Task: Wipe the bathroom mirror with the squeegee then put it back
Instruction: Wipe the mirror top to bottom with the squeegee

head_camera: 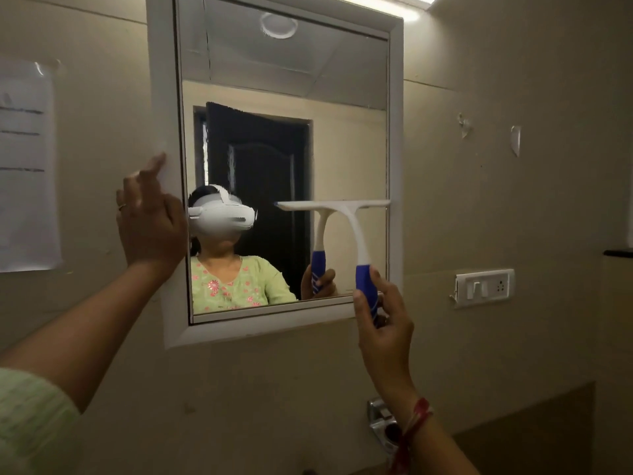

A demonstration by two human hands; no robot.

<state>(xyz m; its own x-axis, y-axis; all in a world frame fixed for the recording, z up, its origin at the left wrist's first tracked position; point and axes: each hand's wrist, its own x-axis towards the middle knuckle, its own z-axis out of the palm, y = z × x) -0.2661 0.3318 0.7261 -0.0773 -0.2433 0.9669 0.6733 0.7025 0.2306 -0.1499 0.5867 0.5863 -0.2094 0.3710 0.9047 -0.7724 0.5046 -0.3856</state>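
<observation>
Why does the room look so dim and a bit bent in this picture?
Head view: the only light is a strip lamp above the mirror, blown out white while the walls stay murky; the wide lens bows the mirror frame; the paper notice at left is too soft to read.

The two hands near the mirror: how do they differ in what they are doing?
The right hand grips the blue handle of the squeegee, whose blade lies against the mirror; the left hand holds nothing. The left hand rests on the mirror's white frame at its left side, with fingers loosely spread; the right hand is lower, near the bottom right corner. Both are raised.
</observation>
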